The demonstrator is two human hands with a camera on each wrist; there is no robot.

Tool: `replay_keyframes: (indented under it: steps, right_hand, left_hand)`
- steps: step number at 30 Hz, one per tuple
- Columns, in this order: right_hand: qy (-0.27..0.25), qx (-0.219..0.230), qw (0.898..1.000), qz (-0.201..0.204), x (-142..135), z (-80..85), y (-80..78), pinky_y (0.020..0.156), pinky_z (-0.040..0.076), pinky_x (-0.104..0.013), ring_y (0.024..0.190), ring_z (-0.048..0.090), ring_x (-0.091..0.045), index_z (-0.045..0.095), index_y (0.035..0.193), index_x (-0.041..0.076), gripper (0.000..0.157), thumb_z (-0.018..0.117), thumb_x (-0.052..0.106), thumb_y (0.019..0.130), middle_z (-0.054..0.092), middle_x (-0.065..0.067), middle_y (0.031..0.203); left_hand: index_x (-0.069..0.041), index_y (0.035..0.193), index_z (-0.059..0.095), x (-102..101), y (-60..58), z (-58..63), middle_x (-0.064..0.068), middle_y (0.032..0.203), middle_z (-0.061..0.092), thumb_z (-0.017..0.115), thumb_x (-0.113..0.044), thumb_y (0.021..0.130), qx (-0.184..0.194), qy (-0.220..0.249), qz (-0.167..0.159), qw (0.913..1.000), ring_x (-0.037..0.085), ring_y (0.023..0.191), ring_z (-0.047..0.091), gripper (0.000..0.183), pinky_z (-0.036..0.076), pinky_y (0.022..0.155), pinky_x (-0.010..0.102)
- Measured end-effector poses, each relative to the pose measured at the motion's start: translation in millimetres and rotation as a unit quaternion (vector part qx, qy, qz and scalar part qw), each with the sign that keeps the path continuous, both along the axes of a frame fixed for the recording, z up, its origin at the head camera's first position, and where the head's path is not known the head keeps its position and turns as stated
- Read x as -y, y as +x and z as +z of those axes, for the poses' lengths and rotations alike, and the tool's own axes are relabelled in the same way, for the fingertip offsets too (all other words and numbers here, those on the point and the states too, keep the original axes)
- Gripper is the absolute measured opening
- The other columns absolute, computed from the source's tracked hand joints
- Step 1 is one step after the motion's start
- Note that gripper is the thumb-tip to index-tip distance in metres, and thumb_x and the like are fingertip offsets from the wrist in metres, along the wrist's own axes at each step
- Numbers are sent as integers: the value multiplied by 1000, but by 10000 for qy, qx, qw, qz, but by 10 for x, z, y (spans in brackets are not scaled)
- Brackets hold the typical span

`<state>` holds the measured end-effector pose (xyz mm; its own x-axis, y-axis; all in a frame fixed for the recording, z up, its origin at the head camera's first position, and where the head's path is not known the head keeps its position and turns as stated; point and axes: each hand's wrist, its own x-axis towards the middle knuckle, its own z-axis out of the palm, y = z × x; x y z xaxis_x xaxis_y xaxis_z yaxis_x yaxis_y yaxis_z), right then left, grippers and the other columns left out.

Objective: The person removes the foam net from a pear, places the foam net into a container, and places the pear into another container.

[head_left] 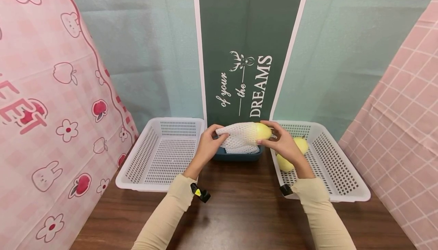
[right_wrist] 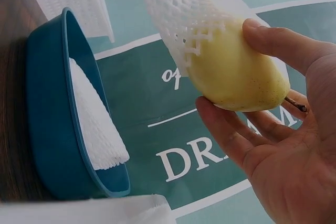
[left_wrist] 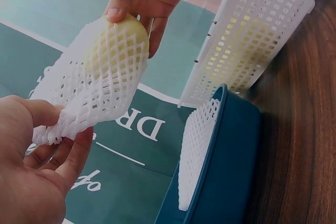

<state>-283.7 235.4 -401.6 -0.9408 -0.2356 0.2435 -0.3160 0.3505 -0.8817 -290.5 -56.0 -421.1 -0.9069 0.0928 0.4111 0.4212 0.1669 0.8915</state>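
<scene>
A yellow pear [right_wrist: 233, 74] with a short brown stem is partly inside a white foam net sleeve [head_left: 236, 132]. My left hand [head_left: 208, 143] pinches the loose far end of the sleeve between thumb and fingers. At the stem end, my right hand [head_left: 286, 143] grips the bare part of the pear, thumb on one side and fingers on the other. Both hands hold it above a dark blue tub [head_left: 239, 158]. Inside that tub lie more white foam nets [left_wrist: 197, 153].
On the left stands a white perforated basket [head_left: 137, 186] with nothing visible in it. A similar basket [head_left: 356, 195] on the right holds pears [head_left: 301, 144], partly hidden by my right arm. The brown wooden table [head_left: 239, 212] meets a green curtain [head_left: 253, 21] behind.
</scene>
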Motion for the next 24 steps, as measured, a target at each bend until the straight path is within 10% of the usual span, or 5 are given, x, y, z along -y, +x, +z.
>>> replay_keyframes:
  steps: [24]
  right_hand:
    - [623, -150, 9973, -352, -260, -61, -40, 86, 55, -20, 124, 61, -30, 53, 155, 19, 73, 87, 26, 91, 54, -12, 155]
  left_hand:
    - [-3, 109, 73, -91, -68, -11, 15, 103, 75, 75, -6, 96, -157, -97, 369, 9991, 11, 85, 62, 14, 49, 75, 22]
